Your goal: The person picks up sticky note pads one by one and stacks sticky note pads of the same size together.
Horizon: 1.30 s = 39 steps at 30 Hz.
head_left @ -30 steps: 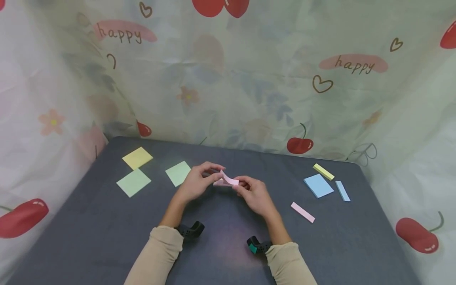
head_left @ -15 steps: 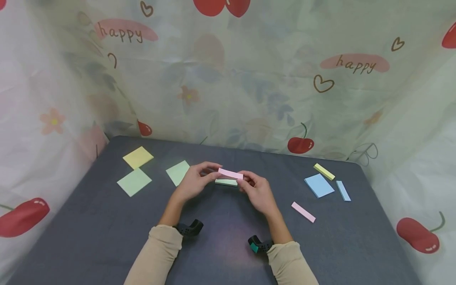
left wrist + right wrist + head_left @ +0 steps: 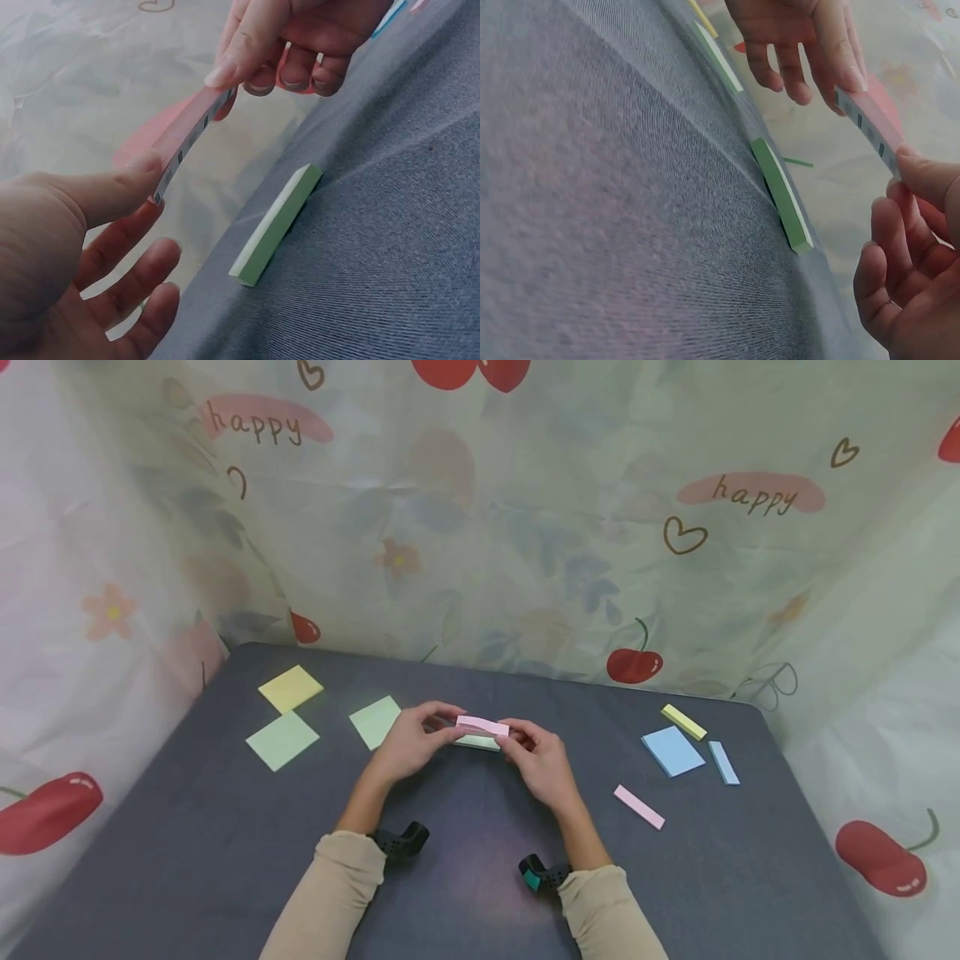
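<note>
A narrow pink sticky-note pad (image 3: 482,726) is held up in front of me, one end in each hand. My left hand (image 3: 408,745) pinches its left end between thumb and index finger, the other fingers loosely bent. At the right end, thumb and fingers of my right hand (image 3: 542,768) pinch it the same way. Dark printed marks show along the pad's underside in both wrist views. Below the raised pad, a narrow green sticky-note pad (image 3: 274,229) lies on the dark tablecloth, apart from both hands and partly covered in the head view.
Left of my hands lie a yellow square pad (image 3: 291,689) and two pale green squares, one (image 3: 282,742) beside it and one (image 3: 373,723) nearer. On the right are a blue square pad (image 3: 672,752) and narrow yellow (image 3: 683,722), blue (image 3: 723,763) and pink (image 3: 639,807) pads.
A second ago a pink strip curved up between the hands, low over the table. The pink pad then rose and straightened, uncovering the green one beneath; lately it has shifted slightly left.
</note>
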Tool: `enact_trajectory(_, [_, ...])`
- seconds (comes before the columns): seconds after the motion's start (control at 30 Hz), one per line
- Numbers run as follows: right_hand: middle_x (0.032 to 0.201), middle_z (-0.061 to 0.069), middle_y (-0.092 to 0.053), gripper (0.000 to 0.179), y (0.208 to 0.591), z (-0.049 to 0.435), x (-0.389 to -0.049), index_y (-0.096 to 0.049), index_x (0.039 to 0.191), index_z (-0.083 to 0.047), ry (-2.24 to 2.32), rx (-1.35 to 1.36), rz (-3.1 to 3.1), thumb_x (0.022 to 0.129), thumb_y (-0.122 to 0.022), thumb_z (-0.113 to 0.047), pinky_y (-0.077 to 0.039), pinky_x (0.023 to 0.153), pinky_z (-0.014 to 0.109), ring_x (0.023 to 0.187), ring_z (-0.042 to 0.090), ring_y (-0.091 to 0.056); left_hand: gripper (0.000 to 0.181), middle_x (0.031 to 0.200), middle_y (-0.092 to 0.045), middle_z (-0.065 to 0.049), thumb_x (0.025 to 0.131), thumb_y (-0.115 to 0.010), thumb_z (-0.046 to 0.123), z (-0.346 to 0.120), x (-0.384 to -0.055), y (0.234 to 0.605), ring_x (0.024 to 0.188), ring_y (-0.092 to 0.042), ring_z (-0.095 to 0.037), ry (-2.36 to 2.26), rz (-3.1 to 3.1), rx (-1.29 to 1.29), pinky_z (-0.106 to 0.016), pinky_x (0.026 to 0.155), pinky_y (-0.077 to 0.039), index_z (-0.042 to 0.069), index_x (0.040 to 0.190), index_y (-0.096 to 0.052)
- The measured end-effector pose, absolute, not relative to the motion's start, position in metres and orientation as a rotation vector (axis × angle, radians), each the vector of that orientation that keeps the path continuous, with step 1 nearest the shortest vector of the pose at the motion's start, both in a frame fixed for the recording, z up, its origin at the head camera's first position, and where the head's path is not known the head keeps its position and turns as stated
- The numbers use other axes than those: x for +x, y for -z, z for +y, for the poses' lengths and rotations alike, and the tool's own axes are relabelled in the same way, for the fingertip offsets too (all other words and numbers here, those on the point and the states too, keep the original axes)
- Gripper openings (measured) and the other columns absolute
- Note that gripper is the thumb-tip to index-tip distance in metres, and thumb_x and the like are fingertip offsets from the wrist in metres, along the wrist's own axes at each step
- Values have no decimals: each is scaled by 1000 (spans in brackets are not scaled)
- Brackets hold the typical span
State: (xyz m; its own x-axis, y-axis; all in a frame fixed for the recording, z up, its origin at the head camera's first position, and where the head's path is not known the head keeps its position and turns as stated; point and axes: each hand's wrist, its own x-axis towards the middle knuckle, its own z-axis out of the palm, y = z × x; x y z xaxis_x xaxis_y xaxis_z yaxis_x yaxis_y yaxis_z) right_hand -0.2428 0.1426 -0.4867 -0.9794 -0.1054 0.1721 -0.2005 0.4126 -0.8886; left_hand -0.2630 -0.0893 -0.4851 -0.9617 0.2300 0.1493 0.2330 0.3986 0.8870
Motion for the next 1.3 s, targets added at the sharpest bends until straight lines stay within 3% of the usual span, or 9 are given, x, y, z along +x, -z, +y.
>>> enact_trajectory(0.43, [86, 6, -66, 24, 503, 147, -256, -75, 114, -11, -1396, 319, -2716, 91, -77, -18, -42, 64, 23, 71, 11, -54, 34, 111, -73, -6, 92, -78, 22, -81, -265, 510, 89, -65, -18, 1594, -2620, -306, -28, 74, -51, 11, 124, -71])
enact_trajectory(0.9, [84, 4, -64, 25, 504, 141, -262, -76, 113, -12, -1356, 243, -2798, 91, -79, -22, -41, 66, 25, 71, 13, -53, 27, 107, -75, -2, 91, -78, 24, -84, -272, 513, 84, -63, -16, 1489, -2689, -244, -29, 72, -48, 17, 117, -74])
enact_trajectory(1.3, [82, 4, -63, 24, 508, 137, -262, -77, 112, -12, -1319, 190, -2831, 90, -79, -21, -40, 64, 25, 69, 12, -52, 28, 104, -74, -4, 90, -79, 19, -84, -271, 514, 83, -64, -14, 1482, -2731, -238, -30, 72, -50, 15, 116, -74])
